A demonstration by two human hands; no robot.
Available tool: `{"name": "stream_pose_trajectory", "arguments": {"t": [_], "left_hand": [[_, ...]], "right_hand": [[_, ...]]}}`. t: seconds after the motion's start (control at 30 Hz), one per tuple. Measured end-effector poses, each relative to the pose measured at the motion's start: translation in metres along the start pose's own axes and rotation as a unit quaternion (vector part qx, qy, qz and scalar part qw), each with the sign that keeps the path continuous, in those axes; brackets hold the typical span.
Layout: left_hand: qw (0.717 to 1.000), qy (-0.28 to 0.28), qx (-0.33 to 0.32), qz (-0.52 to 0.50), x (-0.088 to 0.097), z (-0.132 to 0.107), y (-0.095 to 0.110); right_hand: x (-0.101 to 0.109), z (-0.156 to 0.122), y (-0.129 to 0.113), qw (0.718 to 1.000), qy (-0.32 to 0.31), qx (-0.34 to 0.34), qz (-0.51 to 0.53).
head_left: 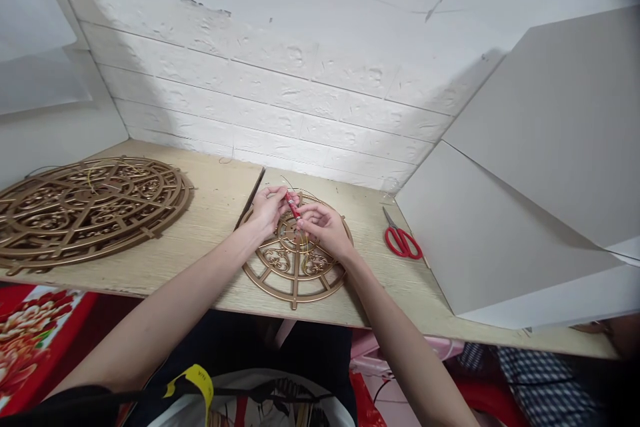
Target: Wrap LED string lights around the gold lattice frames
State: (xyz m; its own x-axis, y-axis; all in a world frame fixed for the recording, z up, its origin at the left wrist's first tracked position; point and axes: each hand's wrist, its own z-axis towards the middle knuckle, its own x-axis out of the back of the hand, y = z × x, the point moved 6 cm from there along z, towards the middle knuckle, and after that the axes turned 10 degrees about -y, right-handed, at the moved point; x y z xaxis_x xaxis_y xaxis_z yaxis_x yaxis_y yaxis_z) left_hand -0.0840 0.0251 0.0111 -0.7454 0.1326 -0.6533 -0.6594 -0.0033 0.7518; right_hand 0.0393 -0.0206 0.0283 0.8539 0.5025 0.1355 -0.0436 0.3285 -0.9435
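Between my two hands is a slim red piece with pale bands [293, 205]; its exact kind I cannot make out. My left hand [271, 208] pinches its upper end, while the fingers of my right hand [324, 228] close on its lower end. Thin wires stick out around the fingers, and some yellowish ones trail below the right hand. Under both hands a round gold lattice panel [294, 293] with scroll ornaments lies flat on the wooden table [215, 207]. My hands cover part of its upper half.
Similar gold lattice panels [150, 230] are stacked on the left. Red-handled scissors [401, 242] lie to the right, beside a grey-white board [480, 233]. A white brick-patterned wall [280, 97] stands behind. Below the table edge sits a white container [285, 377] with assorted items.
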Motion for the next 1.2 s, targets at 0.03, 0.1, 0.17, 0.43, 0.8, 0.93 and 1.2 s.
{"name": "stream_pose_trajectory", "arguments": {"t": [0.03,0.1,0.17,0.43,0.8,0.93,1.2], "left_hand": [[1.0,0.001,0.002,0.001,0.0,0.0,-0.001],[1.0,0.003,0.004,0.0,0.0,-0.001,-0.002],[1.0,-0.001,0.01,-0.003,0.0,0.0,-0.005],[0.999,-0.014,0.037,-0.018,-0.001,0.001,-0.011],[0.998,0.044,0.003,-0.05,0.022,0.015,0.006],[0.996,0.048,0.007,-0.071,0.024,0.017,0.003],[0.997,0.042,0.006,-0.063,0.024,0.017,0.001]], "right_hand": [[0.0,0.0,0.0,1.0,0.001,0.002,-0.006],[-0.001,0.0,0.002,1.0,-0.005,0.005,-0.016],[-0.002,-0.001,0.004,0.999,-0.013,0.01,-0.031],[-0.002,-0.004,0.001,0.999,-0.01,0.029,-0.038],[0.085,-0.028,-0.017,0.938,0.34,0.064,-0.003],[0.104,-0.041,-0.017,0.899,0.432,0.054,-0.044],[0.048,-0.015,-0.023,0.982,0.139,0.047,-0.117]]}}
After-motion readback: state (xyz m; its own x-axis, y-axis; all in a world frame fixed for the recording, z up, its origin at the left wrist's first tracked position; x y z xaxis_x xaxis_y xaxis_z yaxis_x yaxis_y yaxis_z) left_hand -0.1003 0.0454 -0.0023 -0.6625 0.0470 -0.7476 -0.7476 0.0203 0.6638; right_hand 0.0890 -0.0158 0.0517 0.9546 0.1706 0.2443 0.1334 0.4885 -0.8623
